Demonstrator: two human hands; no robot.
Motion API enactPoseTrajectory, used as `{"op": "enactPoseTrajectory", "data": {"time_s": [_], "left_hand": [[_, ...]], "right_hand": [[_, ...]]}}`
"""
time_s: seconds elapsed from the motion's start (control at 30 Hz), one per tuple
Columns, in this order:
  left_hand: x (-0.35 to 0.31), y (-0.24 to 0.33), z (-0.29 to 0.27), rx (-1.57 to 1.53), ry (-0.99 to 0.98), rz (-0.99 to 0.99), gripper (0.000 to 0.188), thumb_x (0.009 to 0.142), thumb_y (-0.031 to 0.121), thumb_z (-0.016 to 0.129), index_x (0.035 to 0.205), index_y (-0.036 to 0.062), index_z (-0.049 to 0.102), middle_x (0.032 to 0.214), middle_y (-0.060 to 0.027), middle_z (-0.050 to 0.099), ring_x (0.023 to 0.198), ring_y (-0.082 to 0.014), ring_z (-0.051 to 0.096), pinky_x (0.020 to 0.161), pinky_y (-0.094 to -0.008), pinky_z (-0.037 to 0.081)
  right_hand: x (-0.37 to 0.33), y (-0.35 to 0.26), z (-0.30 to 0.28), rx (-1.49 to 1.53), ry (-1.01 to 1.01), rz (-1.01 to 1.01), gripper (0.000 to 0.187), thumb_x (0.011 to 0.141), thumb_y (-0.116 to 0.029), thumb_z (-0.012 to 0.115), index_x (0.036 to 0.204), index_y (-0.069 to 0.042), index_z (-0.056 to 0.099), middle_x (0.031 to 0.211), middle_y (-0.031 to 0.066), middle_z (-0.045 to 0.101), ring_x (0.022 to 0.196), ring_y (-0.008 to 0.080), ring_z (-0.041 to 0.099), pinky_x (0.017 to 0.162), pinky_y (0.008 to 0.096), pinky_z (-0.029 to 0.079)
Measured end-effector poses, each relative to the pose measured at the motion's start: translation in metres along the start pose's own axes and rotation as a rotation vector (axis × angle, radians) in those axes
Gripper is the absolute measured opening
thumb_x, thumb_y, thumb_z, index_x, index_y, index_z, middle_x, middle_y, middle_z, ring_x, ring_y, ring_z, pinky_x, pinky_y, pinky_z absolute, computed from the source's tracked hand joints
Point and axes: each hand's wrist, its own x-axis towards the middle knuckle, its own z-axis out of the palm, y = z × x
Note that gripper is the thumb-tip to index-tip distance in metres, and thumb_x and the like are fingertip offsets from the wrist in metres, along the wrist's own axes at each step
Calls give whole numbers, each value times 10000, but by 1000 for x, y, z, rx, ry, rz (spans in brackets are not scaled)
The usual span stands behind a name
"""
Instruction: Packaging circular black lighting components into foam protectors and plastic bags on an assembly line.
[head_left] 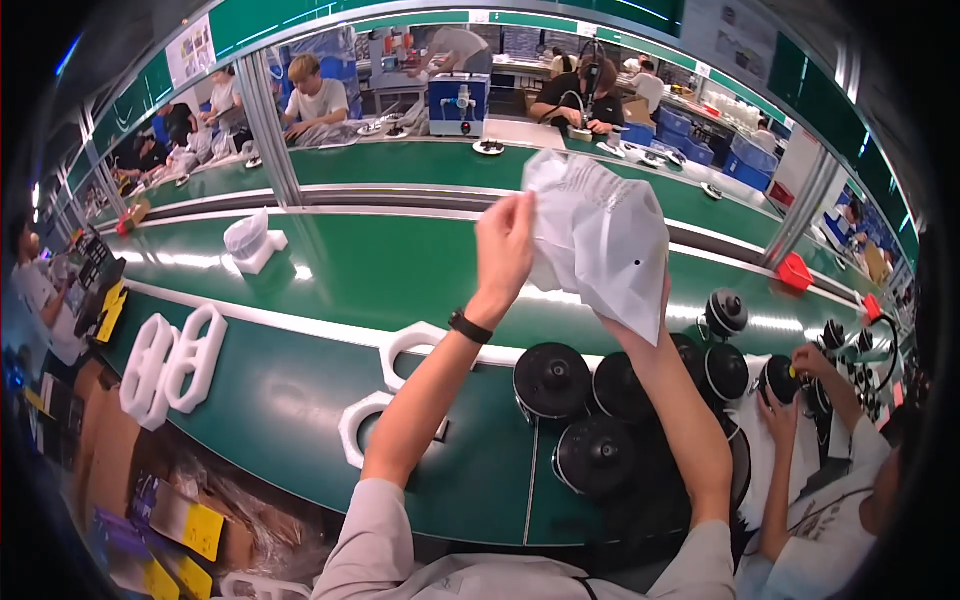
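Note:
A white translucent plastic bag [600,225] is held up above the green conveyor, with faint print and a small dark hole on it. My left hand [505,245] pinches the bag's left edge between thumb and fingers. Beneath the bag's lower right side comes my right hand [627,332], mostly covered by it. Its fingers are hidden, and whether it is inside or behind the bag I cannot tell. Several black domed round units [552,378] sit close to my right forearm. Near my left forearm lie white foam frames [365,425] with oval openings.
On the conveyor [380,260], a bagged item rests in a white foam piece [255,243] at the left. More foam frames [170,365] lie on the green table's left end. A co-worker's hands [785,400] touch a black unit at the right. A red bin [795,272] stands beyond.

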Motion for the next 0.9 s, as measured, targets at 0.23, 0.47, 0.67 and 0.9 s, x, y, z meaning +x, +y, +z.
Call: {"op": "enactPoseTrajectory", "data": {"time_s": [0.23, 0.47, 0.67, 0.9], "left_hand": [[-55, 47, -12, -183, -122, -137, 256, 1007, 250, 666, 1058, 0, 644, 742, 27, 622, 694, -73, 560, 595, -243, 440], [-101, 41, -14, 69, -561, -167, 302, 1005, 175, 538, 1178, -21, 689, 1097, -60, 720, 972, -98, 629, 831, -267, 513], [-104, 68, -7, -203, -645, -603, 246, 958, 74, 554, 1135, -5, 706, 1015, -39, 717, 849, -97, 649, 736, -255, 508], [-118, 68, 1, 42, -889, -774, 254, 991, 149, 572, 1155, -30, 647, 1071, -61, 696, 884, -99, 641, 725, -249, 490]], "right_hand": [[-66, 12, 51, 27, 319, -92, 533, 1019, -491, 508, 1452, -181, 493, 1393, 46, 603, 1223, 257, 636, 977, 434, 579], [-104, 24, 60, -171, 142, -127, 525, 1051, -402, 507, 1473, -97, 441, 1414, 102, 548, 1290, 275, 567, 1077, 440, 504], [-120, 10, 21, -62, 36, -222, 631, 1008, -465, 534, 1499, -87, 414, 1427, 132, 540, 1285, 283, 567, 1065, 440, 512], [-168, -22, 22, -1149, 277, -183, 522, 1057, -404, 465, 1434, -43, 461, 1360, 117, 580, 1221, 250, 604, 1022, 409, 537]]}}
